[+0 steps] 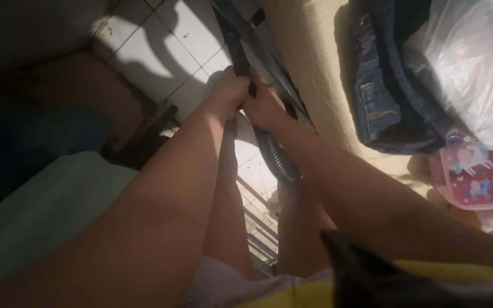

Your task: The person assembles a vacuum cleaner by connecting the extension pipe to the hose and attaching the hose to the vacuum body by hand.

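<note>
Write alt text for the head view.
Left hand and right hand together grip a dark ribbed hose over a white tiled floor. Folded jeans and a clear plastic bag lie at right.

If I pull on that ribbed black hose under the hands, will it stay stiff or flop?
The ribbed black hose already hangs in a curve, so it will probably bend and swing. Its ridges should aid grip. The left hand and right hand grip the dark rod above.

Left hand (230,85) and right hand (266,105) side by side gripping a dark pole (236,43), ribbed hose (278,159) below, tiled floor (166,51), jeans (383,97), plastic bag (475,63) on bed (315,68)
</note>
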